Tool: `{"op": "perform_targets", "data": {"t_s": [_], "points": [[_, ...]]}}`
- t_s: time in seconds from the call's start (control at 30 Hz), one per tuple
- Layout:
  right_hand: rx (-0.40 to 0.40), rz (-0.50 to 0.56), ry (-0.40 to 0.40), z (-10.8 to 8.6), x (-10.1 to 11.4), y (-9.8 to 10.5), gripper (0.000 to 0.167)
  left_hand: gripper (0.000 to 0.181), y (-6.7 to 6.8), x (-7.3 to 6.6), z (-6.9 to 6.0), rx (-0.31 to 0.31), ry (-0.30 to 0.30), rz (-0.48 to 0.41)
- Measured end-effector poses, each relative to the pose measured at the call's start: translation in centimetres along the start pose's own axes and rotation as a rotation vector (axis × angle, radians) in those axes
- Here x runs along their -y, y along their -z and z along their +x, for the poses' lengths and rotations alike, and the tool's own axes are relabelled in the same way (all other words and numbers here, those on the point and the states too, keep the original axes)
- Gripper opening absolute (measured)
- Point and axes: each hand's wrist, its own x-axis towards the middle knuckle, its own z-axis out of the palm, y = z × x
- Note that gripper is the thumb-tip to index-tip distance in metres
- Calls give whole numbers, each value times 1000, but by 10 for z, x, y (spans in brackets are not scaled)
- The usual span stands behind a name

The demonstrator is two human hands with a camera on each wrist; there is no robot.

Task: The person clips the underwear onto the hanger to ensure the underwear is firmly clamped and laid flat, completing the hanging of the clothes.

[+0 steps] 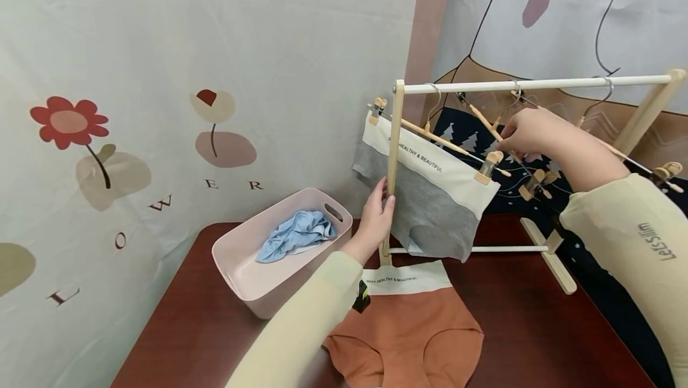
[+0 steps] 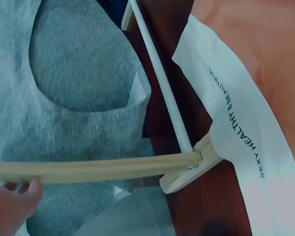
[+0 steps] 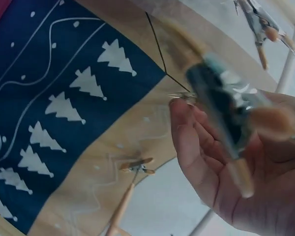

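In the head view my left hand [image 1: 376, 215] grips the rack's near wooden post [image 1: 396, 137]; the left wrist view shows fingertips at that post [image 2: 103, 168]. Grey shorts with a white waistband [image 1: 430, 197] hang clipped from a wooden hanger on the rack. My right hand [image 1: 537, 131] pinches another wooden hanger [image 1: 484, 122], which carries no garment, below the white top rail [image 1: 564, 83]. A clip [image 3: 221, 108] looms blurred before my right hand [image 3: 226, 172] in the right wrist view. Orange briefs [image 1: 414, 328] lie flat on the table.
A pink basket [image 1: 290, 280] holding blue cloth [image 1: 298, 234] stands left of the rack on the dark red table [image 1: 183, 322]. One more hanger [image 1: 583, 119] hangs at the rail's right. The rack's far foot [image 1: 548, 256] rests near the right edge.
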Motion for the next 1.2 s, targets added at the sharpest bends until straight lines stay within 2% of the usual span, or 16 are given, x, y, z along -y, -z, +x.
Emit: {"op": "perform_targets", "data": {"t_s": [0.2,0.4,0.83,1.2], "points": [[-37,57,3,6,2,-7,26,48,-6,1,1,-48,17,41],[-98,14,3,7,4,-11,26,39,-4,3,2,-98,13,136],[-257,-73,20,-4,8,-3,30,40,1,5,5,-63,40,163],[-300,-102,88,-22,0,-2,27,40,1,5,4,-67,44,145]]}}
